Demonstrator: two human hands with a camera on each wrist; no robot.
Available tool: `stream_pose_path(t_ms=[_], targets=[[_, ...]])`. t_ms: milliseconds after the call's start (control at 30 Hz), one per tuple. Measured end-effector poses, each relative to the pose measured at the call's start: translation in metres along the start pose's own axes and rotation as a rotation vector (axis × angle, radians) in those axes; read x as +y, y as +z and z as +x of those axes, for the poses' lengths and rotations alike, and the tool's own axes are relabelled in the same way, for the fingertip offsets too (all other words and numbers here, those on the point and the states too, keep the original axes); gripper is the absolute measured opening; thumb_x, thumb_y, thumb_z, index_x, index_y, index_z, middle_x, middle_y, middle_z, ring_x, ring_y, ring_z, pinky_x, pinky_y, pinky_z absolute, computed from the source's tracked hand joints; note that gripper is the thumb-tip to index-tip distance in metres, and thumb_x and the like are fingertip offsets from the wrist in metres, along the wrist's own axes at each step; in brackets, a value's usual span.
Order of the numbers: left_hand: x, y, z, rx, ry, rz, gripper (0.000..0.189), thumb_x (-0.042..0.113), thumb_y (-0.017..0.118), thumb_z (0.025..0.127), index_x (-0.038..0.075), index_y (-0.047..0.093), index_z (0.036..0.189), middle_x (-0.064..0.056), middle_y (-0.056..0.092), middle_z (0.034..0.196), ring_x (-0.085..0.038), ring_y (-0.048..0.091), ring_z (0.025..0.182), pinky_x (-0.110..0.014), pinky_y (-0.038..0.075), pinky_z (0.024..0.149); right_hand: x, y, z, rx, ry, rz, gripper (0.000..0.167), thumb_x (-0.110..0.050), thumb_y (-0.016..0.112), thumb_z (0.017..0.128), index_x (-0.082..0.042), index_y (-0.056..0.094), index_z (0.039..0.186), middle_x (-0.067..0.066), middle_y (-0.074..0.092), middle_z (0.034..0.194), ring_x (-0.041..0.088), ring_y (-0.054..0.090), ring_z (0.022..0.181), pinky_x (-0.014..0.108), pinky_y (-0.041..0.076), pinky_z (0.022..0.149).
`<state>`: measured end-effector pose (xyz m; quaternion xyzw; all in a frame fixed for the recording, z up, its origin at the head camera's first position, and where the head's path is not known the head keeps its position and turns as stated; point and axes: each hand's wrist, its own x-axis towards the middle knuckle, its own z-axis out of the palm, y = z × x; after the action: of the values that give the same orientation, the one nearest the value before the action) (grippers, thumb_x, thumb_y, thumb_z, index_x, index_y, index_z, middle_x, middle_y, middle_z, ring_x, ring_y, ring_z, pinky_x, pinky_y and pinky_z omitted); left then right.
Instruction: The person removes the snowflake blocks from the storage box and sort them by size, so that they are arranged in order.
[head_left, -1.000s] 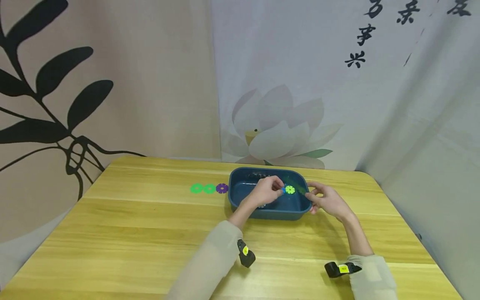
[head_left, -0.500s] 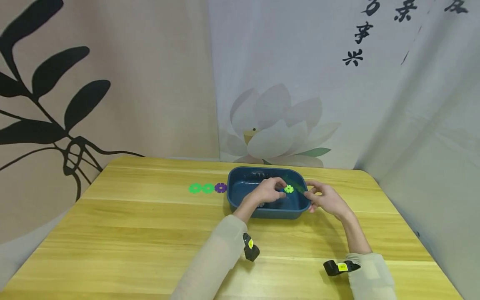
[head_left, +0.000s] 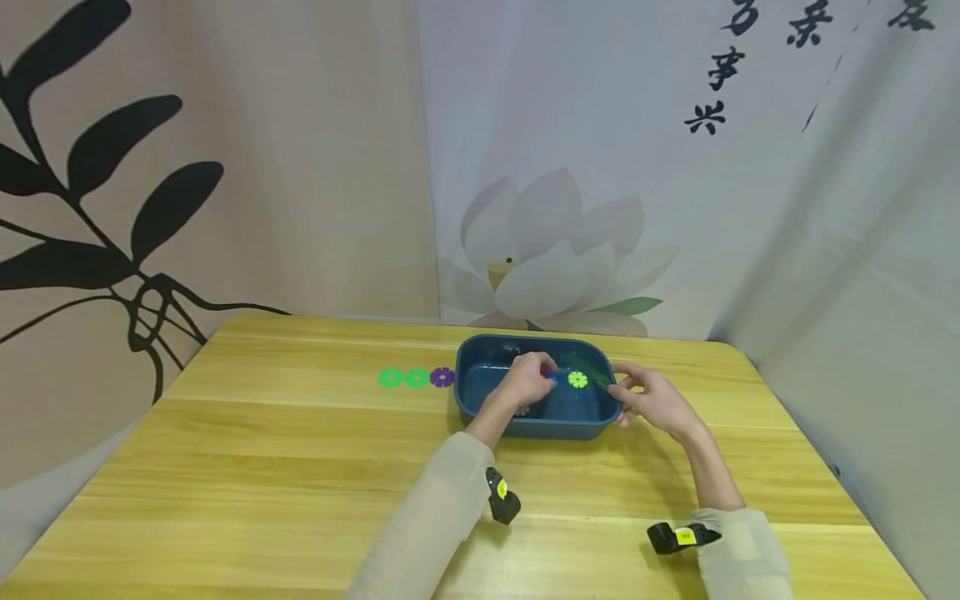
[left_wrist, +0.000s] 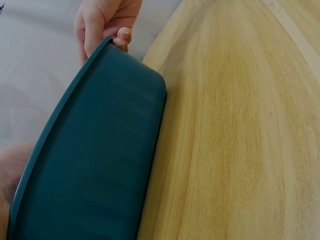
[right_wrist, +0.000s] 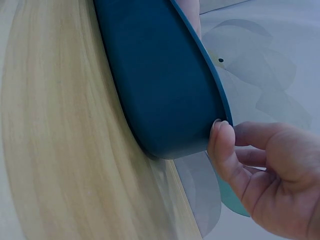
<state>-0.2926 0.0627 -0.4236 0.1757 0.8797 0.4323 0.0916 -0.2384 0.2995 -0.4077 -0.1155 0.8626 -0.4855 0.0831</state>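
Observation:
A dark blue plastic basin (head_left: 555, 429) stands on the wooden table. My left hand (head_left: 527, 382) reaches into it, its fingertips pinching a small magenta piece (head_left: 545, 372) that is mostly hidden. A blue piece (head_left: 553, 381) shows right beside those fingertips; whether it is held too, I cannot tell. Farther right in the basin lies a yellow-green notched snowflake disc (head_left: 577, 380). A pale disc (head_left: 522, 411) is partly covered by my left wrist. At the basin's right end my right hand (right_wrist: 275, 175) grips the rim between thumb and fingers.
Left of the basin, a purple notched disc (head_left: 442, 377) and two green ones, including this green disc (head_left: 417, 378), lie in a row on the wooden table (head_left: 262, 467). A printed curtain (head_left: 337, 167) hangs behind the table's far edge.
My left hand loosened near the blue piece, then moved slightly left inside the basin, and its fingers closed with magenta showing between them. My right hand has stayed on the rim.

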Motion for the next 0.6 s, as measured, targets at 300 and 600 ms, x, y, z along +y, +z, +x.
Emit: stream_pose_path(t_ms=[300,600], targets=[[-0.0015,0.0010,0.0023,0.009,-0.019,0.085,0.030,-0.003,0.067,0.092,0.002,0.069,0.122,-0.013,0.059,0.119,-0.021,0.051,0.096,-0.030,0.050,0.081,-0.0014,-0.0005,-0.0012,-0.002,-0.010,0.017,0.056,-0.009,0.056,0.103,0.012,0.032,0.149,0.022,0.058,0.100,0.037,0.068,0.064,0.036,0.059,0.072],[-0.0012,0.0034,0.0027,0.000,-0.113,0.188,0.035,0.009,0.069,0.096,0.006,0.064,0.130,-0.014,0.048,0.137,-0.027,0.052,0.119,-0.041,0.048,0.098,0.0009,-0.0005,-0.0011,-0.003,-0.025,0.019,0.056,-0.009,0.056,0.103,0.014,0.032,0.148,0.023,0.057,0.100,0.035,0.068,0.063,0.039,0.060,0.068]])
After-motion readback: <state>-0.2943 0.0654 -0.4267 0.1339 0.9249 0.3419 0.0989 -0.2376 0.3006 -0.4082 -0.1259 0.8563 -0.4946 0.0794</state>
